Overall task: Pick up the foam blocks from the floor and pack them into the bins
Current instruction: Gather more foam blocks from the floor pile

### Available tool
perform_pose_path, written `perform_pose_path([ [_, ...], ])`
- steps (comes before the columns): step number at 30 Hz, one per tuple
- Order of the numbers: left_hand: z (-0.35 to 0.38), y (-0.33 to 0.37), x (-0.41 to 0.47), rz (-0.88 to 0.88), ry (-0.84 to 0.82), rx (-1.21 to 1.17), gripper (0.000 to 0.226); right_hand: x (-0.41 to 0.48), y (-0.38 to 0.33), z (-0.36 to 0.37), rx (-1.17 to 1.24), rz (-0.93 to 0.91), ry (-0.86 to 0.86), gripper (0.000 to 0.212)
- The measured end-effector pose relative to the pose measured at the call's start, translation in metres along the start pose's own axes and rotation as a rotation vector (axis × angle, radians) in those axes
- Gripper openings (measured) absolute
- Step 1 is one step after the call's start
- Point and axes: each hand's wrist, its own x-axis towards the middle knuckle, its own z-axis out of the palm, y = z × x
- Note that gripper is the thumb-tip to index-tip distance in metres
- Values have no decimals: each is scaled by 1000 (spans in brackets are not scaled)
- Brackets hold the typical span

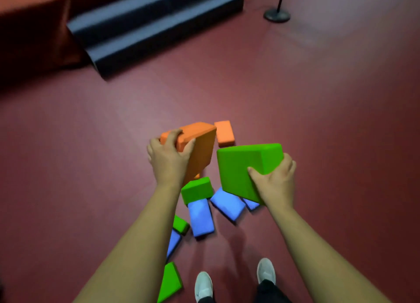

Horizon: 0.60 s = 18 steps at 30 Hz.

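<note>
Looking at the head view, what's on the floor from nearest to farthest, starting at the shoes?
Left white shoe, long blue foam block, small green foam block, flat orange foam block, dark steps.

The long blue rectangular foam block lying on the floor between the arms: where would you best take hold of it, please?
Probably from above, fingers across its two long sides at its near end. The long blue rectangular foam block lies flat, broad face up, its far end against a small green foam block.
</note>
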Motion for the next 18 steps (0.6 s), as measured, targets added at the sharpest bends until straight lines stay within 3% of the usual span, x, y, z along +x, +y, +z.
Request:
perform_pose_path([
  [9, -120, 14, -32, -90, 100, -125, 53, 3, -92, -53, 78, -309, -77, 95],
  [18, -190, -28, -156, -430, 337, -8, 53, -63, -112, -33, 81, -650, -379, 93],
])
